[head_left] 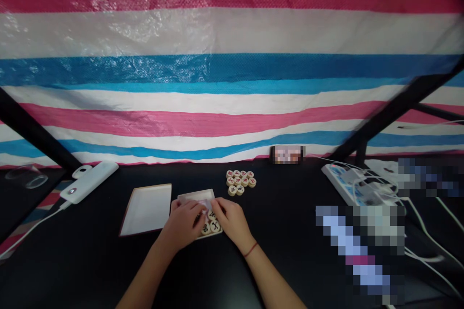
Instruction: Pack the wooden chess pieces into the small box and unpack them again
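A white open box (197, 194) lies on the black table in front of me. Round Chinese chess pieces (215, 225) with black characters show in its near right corner, and thin clear plastic (203, 204) lies across its far part. My left hand (185, 222) reaches over the box from the left, fingers closed and bent down into it at the plastic. From the right, my right hand (232, 220) closes its fingers at the box's right side, by the plastic. What either set of fingertips grips is hidden. Beyond my right hand stand stacked chess pieces (240, 181), red and black, in rows.
An upturned box lid (147, 210) lies left of the box. Farther left is a white power bank (89, 183) with a cable. On the right are a power strip (339, 183) with tangled cables and blurred items. A phone-like device (287, 154) leans against the striped sheet (232, 125).
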Tool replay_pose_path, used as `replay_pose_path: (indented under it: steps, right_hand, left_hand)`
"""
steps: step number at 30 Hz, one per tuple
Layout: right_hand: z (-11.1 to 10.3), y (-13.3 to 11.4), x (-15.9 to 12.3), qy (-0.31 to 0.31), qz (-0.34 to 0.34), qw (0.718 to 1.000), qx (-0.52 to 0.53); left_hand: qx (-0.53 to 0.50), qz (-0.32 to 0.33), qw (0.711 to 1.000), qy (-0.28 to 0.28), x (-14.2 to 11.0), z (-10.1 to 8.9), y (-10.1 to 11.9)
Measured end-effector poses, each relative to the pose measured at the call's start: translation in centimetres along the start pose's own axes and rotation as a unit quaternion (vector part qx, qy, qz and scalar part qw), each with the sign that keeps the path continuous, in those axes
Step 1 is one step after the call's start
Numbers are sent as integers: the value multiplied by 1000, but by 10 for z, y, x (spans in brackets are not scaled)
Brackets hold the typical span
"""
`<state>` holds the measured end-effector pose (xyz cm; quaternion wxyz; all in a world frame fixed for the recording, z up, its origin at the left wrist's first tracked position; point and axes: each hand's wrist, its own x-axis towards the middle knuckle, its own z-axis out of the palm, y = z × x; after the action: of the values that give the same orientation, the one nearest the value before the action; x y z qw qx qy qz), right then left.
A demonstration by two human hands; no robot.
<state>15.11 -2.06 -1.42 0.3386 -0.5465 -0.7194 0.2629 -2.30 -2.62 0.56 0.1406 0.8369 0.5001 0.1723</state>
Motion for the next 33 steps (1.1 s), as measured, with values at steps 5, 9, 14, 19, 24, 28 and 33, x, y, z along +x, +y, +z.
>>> replay_pose_path:
  steps: [5,9,14,19,24,28,33]
  right_hand:
    - [-1,0,0,-1,5,1000,-3]
    - [-2,0,0,-1,8,1000,-2]
    - [-2,0,0,-3,8,1000,6]
    - [-1,1,0,4,7,1000,2]
    - [0,1,0,6,12,1000,-1]
    - [1,-1,0,8,14,1000,2]
    - [0,0,0,6,5,1000,1]
  left_hand:
    - [18,-7,1000,17,-1,-1,-9]
    - [12,-17,1000,-4,-2,-5,-13]
    - [1,-14,1000,-18,-1,-4,-15]
    - [12,-12,1000,-4,-1,-1,-12]
    - [16,-3,1000,5,-1,-3,-7]
    - [-3,9,1000,-7,0,-5,-7]
    - [-2,-7,999,-33,1,-3,-8]
